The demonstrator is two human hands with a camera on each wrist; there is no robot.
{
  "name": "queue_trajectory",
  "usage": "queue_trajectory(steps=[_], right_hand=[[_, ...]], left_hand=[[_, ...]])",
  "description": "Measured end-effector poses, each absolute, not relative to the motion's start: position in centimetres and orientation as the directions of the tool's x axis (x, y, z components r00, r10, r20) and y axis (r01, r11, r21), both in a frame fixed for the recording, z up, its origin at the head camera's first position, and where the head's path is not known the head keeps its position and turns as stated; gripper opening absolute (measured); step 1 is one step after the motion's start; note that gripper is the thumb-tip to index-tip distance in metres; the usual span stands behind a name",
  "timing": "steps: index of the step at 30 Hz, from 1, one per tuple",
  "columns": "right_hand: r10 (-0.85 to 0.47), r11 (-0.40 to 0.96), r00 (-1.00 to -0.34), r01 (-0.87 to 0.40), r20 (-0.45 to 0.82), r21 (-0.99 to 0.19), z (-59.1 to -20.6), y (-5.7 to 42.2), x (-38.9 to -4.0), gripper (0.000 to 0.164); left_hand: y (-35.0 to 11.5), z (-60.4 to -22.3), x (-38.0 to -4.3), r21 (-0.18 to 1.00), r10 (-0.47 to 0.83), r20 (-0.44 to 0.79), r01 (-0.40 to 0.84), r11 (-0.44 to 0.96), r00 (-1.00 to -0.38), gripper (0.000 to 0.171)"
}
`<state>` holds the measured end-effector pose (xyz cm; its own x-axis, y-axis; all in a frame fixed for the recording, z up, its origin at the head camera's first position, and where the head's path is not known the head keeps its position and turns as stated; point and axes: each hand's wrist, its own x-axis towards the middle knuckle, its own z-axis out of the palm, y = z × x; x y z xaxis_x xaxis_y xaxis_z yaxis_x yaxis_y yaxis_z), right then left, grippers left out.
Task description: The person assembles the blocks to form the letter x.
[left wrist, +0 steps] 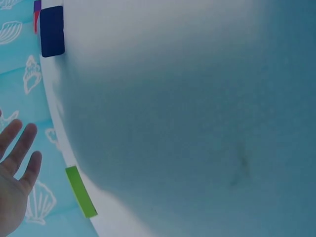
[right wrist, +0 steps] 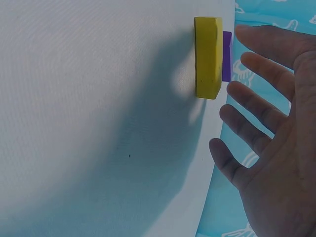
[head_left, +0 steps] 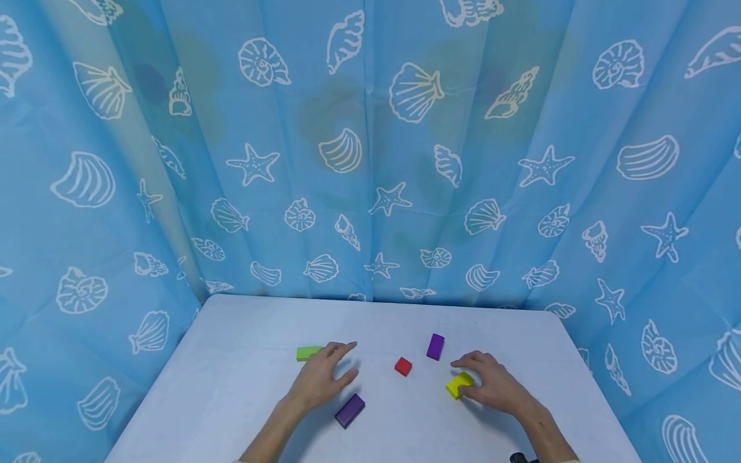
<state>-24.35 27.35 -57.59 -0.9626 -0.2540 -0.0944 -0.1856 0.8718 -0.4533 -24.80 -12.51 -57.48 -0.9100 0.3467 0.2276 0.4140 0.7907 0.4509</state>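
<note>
Yellow block (head_left: 456,386) lies just left of spread, empty right hand (head_left: 495,386); left hand (head_left: 321,378), likewise, partly hides green block (head_left: 307,354).

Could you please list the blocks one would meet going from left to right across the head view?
From the left: green block, nearer purple block, red block, farther purple block, yellow block.

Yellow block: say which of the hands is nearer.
Right. The right hand is just right of the yellow block, its thumb overlapping it in the head view; the left hand is far left of it, near the green block.
</note>
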Motion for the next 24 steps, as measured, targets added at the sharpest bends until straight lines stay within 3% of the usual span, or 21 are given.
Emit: queue_trajectory(steps=[24], right_hand=[[-0.237, 0.881, -0.963, -0.157, -0.129, -0.446, -57.9, 26.7, -24.5, 0.043]], left_hand=[[-11.0, -57.6, -25.0, 0.435, 0.408, 0.221, 0.463, 0.772, -0.886, 0.054]])
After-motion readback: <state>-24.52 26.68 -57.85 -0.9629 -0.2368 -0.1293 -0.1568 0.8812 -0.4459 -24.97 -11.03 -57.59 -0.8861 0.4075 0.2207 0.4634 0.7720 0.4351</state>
